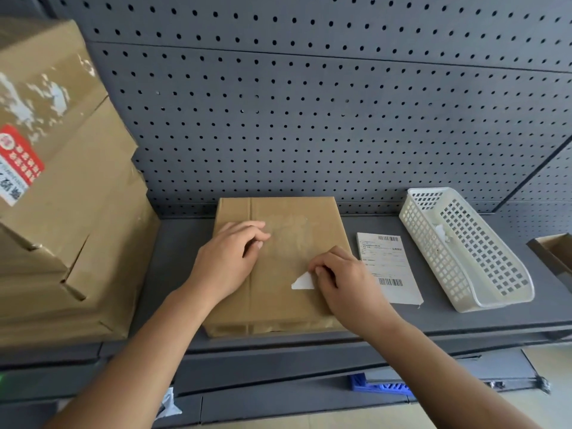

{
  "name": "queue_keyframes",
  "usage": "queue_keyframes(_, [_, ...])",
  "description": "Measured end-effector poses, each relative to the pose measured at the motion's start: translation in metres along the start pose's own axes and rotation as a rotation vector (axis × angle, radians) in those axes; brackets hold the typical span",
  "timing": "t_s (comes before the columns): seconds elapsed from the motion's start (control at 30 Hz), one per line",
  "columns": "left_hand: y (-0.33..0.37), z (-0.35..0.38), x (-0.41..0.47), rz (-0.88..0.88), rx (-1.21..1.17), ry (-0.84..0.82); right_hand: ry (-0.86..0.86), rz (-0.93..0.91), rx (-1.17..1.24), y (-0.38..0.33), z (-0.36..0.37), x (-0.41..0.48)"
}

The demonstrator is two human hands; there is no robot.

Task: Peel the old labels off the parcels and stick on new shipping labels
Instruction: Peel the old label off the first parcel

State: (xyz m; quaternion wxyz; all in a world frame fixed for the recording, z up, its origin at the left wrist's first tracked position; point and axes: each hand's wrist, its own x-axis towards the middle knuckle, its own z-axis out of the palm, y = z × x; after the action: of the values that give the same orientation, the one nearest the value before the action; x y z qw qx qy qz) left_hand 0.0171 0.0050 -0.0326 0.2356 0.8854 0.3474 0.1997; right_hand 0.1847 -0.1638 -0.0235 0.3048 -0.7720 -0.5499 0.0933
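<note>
One scrap [302, 282], edge pinched (right hand [343, 275])

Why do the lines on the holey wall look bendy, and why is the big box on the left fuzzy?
Head view: the wide lens bends the pegboard seams toward the edges; the stacked boxes sit close to the camera and blur; light is soft, no glare on the parcel.

site: parcel storeroom or shop stockroom | 12 o'clock: grey perforated metal back panel [309, 119], shop-racking type | 6 o'clock: matching grey steel shelf [173, 274] | 9 o'clock: stacked brown cartons [68, 218]; one bears a red-and-white sticker [20, 159] | 3 o'clock: printed shipping label [388, 267] with barcodes, lying flat; white plastic mesh basket [464, 252] just beside it
</note>
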Motion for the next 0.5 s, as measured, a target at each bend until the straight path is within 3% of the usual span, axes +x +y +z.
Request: queue_keyframes(0.5, [-0.0019, 0.001, -0.0007, 0.008, 0.013, 0.002, 0.064, 0.004, -0.047, 0.0002, 0.0098, -0.002])
